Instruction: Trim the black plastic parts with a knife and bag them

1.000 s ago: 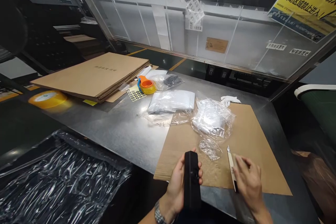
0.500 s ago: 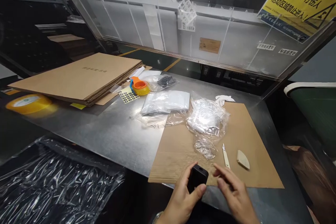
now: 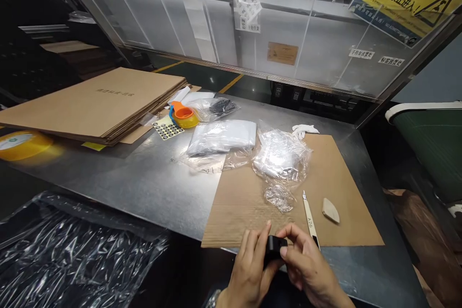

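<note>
The left hand (image 3: 249, 264) was wrapped around a black block (image 3: 273, 246) by the near edge of a cardboard sheet (image 3: 238, 207). The right hand (image 3: 306, 262) had fingertips almost together at the block's side; whether they gripped it I couldn't tell. Metal table (image 3: 155, 192) stretched from sheet to cardboard stack (image 3: 104, 108). A clear bag (image 3: 224, 137) held something white.

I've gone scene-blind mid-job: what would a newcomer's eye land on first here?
Probably the yellow warning sign at upper right, then the glossy plastic bag on the cardboard sheet near the middle. At bottom centre, the left hand holds a black object, the right hand's fingers at its end.
</note>
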`<state>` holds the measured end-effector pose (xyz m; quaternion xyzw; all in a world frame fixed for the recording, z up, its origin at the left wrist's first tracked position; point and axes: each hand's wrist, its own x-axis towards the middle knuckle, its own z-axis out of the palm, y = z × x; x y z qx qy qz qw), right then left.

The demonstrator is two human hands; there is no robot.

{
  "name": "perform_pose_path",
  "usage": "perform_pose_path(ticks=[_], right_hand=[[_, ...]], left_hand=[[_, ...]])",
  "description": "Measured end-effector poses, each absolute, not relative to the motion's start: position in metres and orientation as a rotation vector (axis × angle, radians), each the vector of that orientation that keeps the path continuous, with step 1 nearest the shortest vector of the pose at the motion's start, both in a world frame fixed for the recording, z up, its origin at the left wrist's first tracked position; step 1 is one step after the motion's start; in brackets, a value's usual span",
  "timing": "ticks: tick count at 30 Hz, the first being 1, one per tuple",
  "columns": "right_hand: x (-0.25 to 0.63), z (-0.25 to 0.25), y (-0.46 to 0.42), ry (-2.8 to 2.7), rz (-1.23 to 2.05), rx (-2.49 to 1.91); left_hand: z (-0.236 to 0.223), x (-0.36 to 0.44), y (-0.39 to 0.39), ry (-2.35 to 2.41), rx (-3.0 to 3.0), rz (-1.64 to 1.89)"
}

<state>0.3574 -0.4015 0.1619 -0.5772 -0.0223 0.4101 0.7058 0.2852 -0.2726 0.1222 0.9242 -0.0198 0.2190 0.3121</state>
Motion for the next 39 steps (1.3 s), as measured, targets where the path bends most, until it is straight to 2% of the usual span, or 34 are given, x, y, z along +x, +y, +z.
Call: perform_pose_path(ticks=[30,34,39], right_hand=[[0.357,0.162,-0.403,0.012,0.895,-1.234],[0.359,0.163,-0.403,0.054,0.919,-1.247],[0.363,0.157,-0.401,0.115,0.911,-1.243]], left_hand=[[0.113,0.283,-0.276,-0.075,2.591,0.618],[0.108,0.28,-0.273,-0.056,2.45,0.53],[0.12,0.283,-0.261,0.062,1.913,0.093]])
